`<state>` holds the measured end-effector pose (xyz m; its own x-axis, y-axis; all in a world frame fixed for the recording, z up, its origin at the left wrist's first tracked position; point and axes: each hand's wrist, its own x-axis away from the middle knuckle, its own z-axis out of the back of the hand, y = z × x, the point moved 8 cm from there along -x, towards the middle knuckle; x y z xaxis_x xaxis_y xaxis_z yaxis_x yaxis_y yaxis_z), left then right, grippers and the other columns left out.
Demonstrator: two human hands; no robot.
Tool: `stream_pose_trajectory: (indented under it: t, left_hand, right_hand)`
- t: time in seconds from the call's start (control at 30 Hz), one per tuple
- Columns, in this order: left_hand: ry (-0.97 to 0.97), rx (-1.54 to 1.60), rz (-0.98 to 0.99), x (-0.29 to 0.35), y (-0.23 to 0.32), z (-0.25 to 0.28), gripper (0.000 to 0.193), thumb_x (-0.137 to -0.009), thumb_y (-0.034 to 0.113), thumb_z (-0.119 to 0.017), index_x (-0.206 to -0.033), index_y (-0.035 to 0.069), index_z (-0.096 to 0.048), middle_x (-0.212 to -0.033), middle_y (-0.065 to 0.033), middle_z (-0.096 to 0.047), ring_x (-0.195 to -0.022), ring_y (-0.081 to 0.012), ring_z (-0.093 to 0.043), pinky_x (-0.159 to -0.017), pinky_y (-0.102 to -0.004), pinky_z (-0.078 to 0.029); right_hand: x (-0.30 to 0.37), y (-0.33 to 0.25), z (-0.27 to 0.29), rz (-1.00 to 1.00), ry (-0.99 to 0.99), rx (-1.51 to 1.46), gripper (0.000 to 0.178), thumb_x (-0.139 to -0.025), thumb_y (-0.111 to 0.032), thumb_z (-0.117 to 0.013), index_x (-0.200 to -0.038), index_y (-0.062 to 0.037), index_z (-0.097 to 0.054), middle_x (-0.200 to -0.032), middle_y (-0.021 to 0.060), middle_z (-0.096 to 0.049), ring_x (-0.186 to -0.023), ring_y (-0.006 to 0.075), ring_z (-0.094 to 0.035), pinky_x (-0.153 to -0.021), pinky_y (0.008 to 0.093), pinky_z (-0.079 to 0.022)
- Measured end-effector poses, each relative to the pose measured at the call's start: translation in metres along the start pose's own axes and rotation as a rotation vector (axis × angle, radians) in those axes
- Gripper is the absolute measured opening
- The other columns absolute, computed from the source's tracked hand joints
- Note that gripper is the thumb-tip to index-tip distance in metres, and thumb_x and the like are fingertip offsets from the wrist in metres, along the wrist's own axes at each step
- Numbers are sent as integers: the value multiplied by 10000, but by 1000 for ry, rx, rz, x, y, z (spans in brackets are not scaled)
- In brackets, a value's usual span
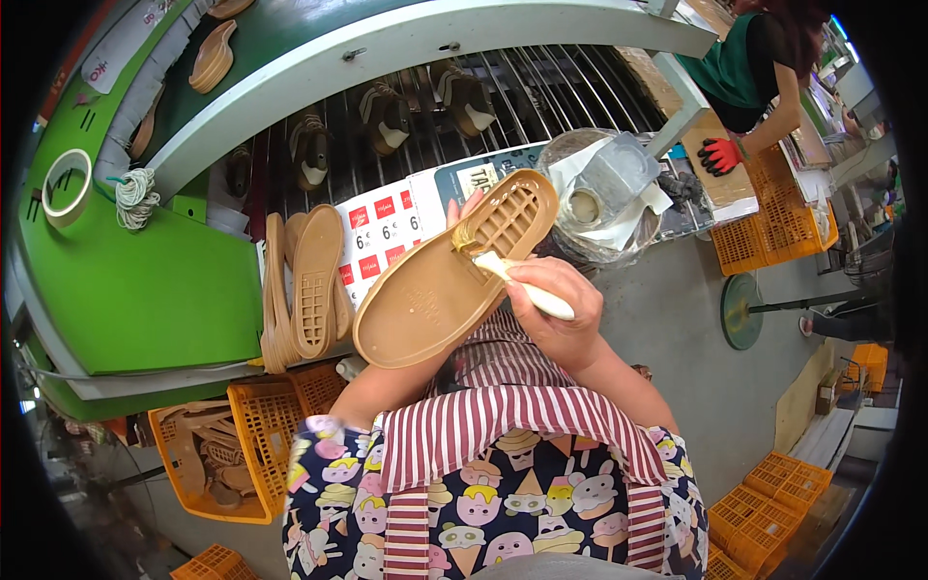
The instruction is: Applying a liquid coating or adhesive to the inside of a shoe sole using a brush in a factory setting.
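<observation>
A tan shoe sole [425, 306] is held up in front of me, tilted, its hollow inner side facing up and its grid-ribbed heel at the upper right. My left hand [466, 207] grips it from beneath; only fingertips show past the far edge, the rest hidden by the sole. In my right hand [561, 307] is a brush [541, 293] with a white handle, its bristles touching the sole beside the heel grid. The heel grid looks wet and shiny. Several similar tan soles [316, 280] stand propped together on the bench, left of the held one.
Beyond the bench, several shoes [385, 118] sit on a metal roller rack under a white frame bar [319, 63]. A plastic-wrapped tub [585, 205] stands right of the sole. Orange crates [261, 440] hold soles at lower left. A co-worker's red-gloved hand [720, 156] rests at upper right.
</observation>
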<state>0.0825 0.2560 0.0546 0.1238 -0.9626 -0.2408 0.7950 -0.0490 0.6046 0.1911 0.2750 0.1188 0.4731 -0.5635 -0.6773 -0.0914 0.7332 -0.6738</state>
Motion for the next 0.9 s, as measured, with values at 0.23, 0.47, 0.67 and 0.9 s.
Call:
stream_pose_trajectory:
  t: [0.23, 0.47, 0.67, 0.9]
  left_hand:
    - [266, -225, 9, -17, -24, -26, 528, -925, 422, -518, -1399, 210, -423, -1467, -54, -362, -1399, -239, -245, -1175, -448, -103]
    - [292, -170, -30, -18, -37, -46, 520, -943, 409, -510, -1414, 215, -406, -1468, -44, -369, -1384, -239, -284, -1171, -426, -157]
    - [416, -405, -108, -13, -17, -27, 530, -942, 420, -503, -1427, 236, -392, -1461, -54, -386, -1370, -241, -319, -1152, -419, -220]
    - [436, -535, -161, -13, 2, -14, 494, -938, 410, -522, -1398, 252, -440, -1452, -49, -401, -1360, -217, -338, -1142, -394, -242]
  right_hand:
    - [1, -7, -17, -4, -61, -35, 195, -732, -1, -734, -906, -12, -647, -856, 125, -684, -775, 257, -675, -716, 329, -533]
    - [1, -21, -32, 38, -99, -38, 194, -726, 25, -727, -903, -8, -654, -847, 123, -685, -761, 254, -676, -697, 326, -542]
    - [2, -33, -46, 110, -143, -71, 199, -714, 17, -737, -895, -9, -658, -837, 116, -682, -745, 246, -680, -676, 325, -545]
    - [2, -38, -59, 153, -217, -92, 212, -694, 5, -747, -887, -10, -660, -846, 114, -680, -744, 249, -678, -660, 324, -543]
